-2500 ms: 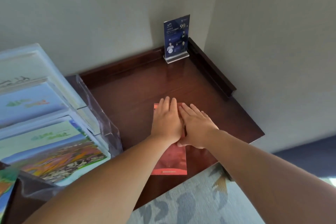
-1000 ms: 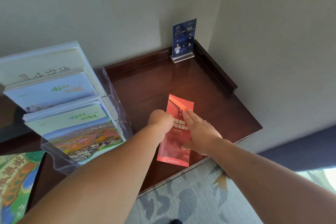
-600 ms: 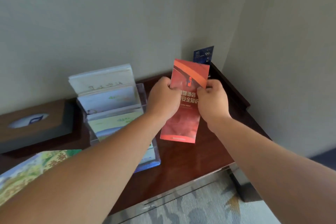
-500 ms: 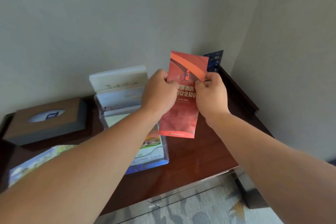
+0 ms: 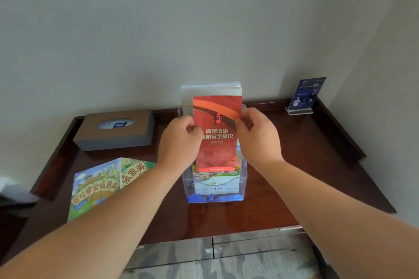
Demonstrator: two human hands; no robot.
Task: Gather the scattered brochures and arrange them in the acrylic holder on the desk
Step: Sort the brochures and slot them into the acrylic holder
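A red brochure with gold lettering is upright in the air, right in front of the clear acrylic holder in the middle of the dark wooden desk. My left hand pinches its left edge and my right hand pinches its right edge. The holder's tiers hold several brochures, and a white one sticks up at the back. Two green illustrated brochures lie flat on the desk to the left of the holder.
A brown tissue box sits at the back left. A small blue sign in a clear stand is at the back right corner. Raised rails run along the desk's sides and back. Grey drawers are below the front edge.
Both hands lifted the red brochure off the desk and carried it left, from the right part of the desk to in front of the holder. The view has swung to face the holder.
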